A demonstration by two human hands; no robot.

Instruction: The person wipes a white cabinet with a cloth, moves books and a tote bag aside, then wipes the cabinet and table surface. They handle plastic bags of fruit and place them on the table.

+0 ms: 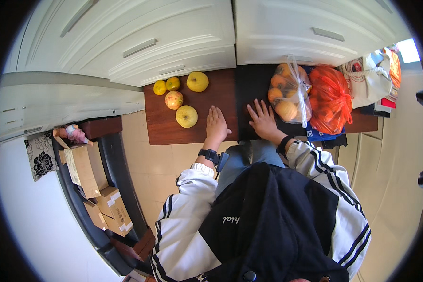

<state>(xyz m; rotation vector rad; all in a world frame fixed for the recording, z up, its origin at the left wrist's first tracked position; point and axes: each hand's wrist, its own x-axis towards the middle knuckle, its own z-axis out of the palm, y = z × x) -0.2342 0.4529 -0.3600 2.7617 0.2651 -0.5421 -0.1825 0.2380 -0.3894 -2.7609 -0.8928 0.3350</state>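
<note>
My left hand (pixel 216 124) lies flat and empty on the reddish-brown wooden top (pixel 162 130), just right of a large round yellow-green fruit (pixel 186 116). Fingers spread, my right hand (pixel 263 121) rests on the black part (pixel 249 89) of the surface, touching nothing else. Left of my hands are a red-and-yellow apple (pixel 174 99), two small orange-yellow citrus fruits, one (pixel 160 87) beside the other (pixel 173 83), and another large yellow fruit (pixel 197 82). Close to my right hand stands a clear plastic bag (pixel 290 94) of orange fruits, tied at the top.
A full red plastic bag (pixel 331 98) and a white cloth bag (pixel 369 80) stand farther right. White cabinets (pixel 174 33) rise behind the surface. At the lower left, cardboard boxes (pixel 113 209) and a doll (pixel 75 134) lie on a black sofa (pixel 122 174).
</note>
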